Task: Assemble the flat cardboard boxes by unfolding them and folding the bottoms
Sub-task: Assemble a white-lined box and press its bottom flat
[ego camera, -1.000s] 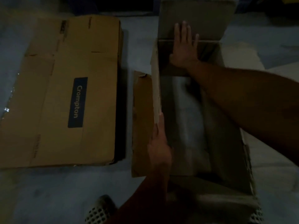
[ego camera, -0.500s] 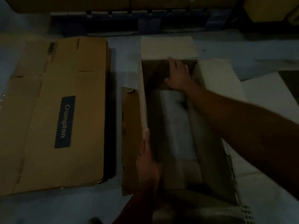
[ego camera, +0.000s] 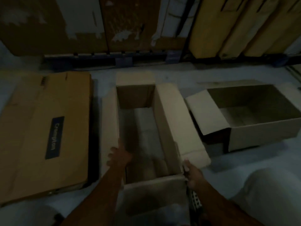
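the open box (ego camera: 146, 136) stands on the floor (ego camera: 228, 176) right in front of the person, mouth up, its top flaps folded outward so the inside is free to reach. pale flaps lie across its bottom, which suggests the bottom is already folded in, though the dim light hides the seam. the left hand (ego camera: 119, 158) grips the top edge of the left wall near the close end, fingers curled over the outside. the right hand (ego camera: 192, 174) holds the near right corner, fingers wrapped round the edge. a hand on each side like this probably squares the walls or readies the box for shifting; which one, i cannot tell.

just to the right, near but apart, a second box (ego camera: 254, 118) sits already opened, likely put aside as done. to the left a flat box (ego camera: 47, 132) with a dark label lies on the floor, not yet unfolded, probably kept close as the next one. more flat cardboard (ego camera: 244, 25) leans upright at the back, well apart.
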`<state>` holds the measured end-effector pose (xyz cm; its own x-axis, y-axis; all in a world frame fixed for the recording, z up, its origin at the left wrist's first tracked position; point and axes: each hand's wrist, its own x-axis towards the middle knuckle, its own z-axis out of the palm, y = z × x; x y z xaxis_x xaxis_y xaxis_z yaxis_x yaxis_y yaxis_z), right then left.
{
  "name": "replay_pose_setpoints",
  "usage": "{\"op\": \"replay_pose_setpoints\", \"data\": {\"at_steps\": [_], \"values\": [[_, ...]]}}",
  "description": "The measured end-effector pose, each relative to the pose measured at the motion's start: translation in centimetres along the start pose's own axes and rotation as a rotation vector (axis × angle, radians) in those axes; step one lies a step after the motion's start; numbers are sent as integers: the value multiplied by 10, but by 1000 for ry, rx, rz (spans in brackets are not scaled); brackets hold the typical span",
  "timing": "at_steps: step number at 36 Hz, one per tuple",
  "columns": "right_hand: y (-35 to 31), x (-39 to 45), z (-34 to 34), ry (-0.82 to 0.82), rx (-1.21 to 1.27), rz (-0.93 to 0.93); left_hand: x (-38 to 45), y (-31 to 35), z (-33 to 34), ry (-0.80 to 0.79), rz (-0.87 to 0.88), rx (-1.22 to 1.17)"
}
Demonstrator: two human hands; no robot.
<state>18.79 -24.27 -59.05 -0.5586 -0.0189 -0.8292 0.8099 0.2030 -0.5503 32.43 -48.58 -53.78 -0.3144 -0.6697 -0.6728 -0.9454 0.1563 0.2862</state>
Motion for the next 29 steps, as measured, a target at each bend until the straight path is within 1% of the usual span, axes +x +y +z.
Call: {"op": "replay_pose_setpoints", "data": {"at_steps": [2,4,6,8,10,12,17,20,24,26,28,29], "values": [[-6,-13,1,51,137,-32,-22,-2,1,-46,34,56],[-20,-36,2,104,173,-116,-46,-4,2,-45,40,103],[-32,-54,9,69,53,-226,-71,-4,4,-17,80,150],[-42,-76,15,2,-134,-330,-98,1,5,-31,151,175],[-53,-90,17,-43,-218,-410,-121,11,8,-50,223,184],[-65,-108,16,-61,-254,-494,-142,25,12,-34,305,213],[-87,-170,16,-138,-262,-516,-201,50,15,44,384,264],[-94,-199,30,-169,-266,-588,-220,49,19,79,364,217],[-110,-241,50,-222,-271,-702,-227,41,24,65,226,141],[-119,-261,60,-250,-279,-754,-233,39,20,67,190,115],[-130,-279,69,-261,-300,-796,-240,41,14,78,209,-18],[-135,-285,74,-263,-312,-808,-244,43,10,92,264,-86]]}}
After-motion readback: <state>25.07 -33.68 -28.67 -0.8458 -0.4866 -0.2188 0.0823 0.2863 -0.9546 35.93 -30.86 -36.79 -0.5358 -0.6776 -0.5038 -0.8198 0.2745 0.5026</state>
